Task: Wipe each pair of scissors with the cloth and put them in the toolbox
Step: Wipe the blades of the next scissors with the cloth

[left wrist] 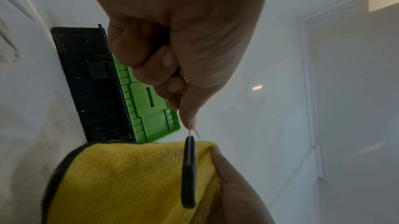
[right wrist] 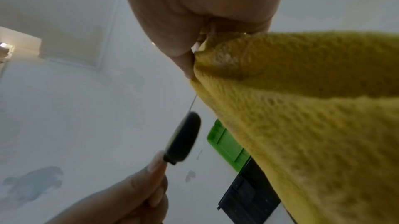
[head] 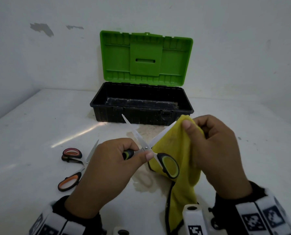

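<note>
Gripping one handle of the green-handled scissors (head: 146, 150), left hand (head: 105, 168) fingers curled; right hand (head: 216, 150) fingers pinching yellow cloth (head: 177, 150) round a blade.

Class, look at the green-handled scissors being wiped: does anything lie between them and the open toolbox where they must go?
Nothing visible does. The green-handled scissors, gripped by the left hand, are just in front of the toolbox; its green lid stands open, and only bare table lies between. The yellow cloth, pinched by the right hand, hangs to the right.
</note>
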{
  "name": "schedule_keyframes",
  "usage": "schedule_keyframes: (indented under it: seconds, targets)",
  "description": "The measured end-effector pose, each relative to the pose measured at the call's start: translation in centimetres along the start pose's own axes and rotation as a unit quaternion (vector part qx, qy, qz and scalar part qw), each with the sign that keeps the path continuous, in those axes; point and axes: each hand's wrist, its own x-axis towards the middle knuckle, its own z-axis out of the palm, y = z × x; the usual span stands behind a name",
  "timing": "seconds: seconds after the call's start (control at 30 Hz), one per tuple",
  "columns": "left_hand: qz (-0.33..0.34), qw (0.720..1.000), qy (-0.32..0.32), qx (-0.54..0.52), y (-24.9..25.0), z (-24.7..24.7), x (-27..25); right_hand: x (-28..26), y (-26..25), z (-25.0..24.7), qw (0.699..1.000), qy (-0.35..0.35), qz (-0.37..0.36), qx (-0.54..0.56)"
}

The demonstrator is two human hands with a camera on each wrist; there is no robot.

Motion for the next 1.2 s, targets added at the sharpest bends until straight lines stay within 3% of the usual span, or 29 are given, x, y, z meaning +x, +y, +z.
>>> schedule_keyframes:
  seconds: [0.07,0.17,0.3,0.47,0.67,0.83,1.1,1.2]
  targets:
    - [-0.009,1.000,0.001,0.002,-0.1,0.0,0.1,-0.2,-0.4,-0.5,0.999,0.013,-0.022,0.019]
    - [-0.022,1.000,-0.004,0.007,-0.3,0.2,0.1,-1.3,-1.4,-0.5,0.992,-0.012,-0.123,-0.013]
    - [-0.033,0.999,-0.016,0.020,-0.1,0.4,0.2,-2.5,-1.0,0.9,0.952,-0.104,-0.263,-0.120]
    - [-0.022,0.999,-0.015,0.032,0.1,0.0,0.0,-2.8,-0.5,1.8,0.916,-0.100,-0.328,-0.206]
    - [-0.017,0.999,-0.015,0.029,0.5,-0.7,-0.1,-0.9,-0.3,0.2,0.922,-0.050,-0.308,-0.229]
    - [-0.020,0.999,-0.021,0.040,0.4,-0.8,-0.1,-1.2,0.1,0.4,0.899,-0.092,-0.350,-0.248]
    - [-0.008,0.999,-0.022,0.024,0.8,-0.9,-0.2,1.2,0.8,-1.7,0.958,0.003,-0.224,-0.180]
    - [-0.021,0.999,-0.010,0.030,1.0,-1.1,0.3,0.8,0.0,-2.4,0.974,0.001,-0.175,-0.144]
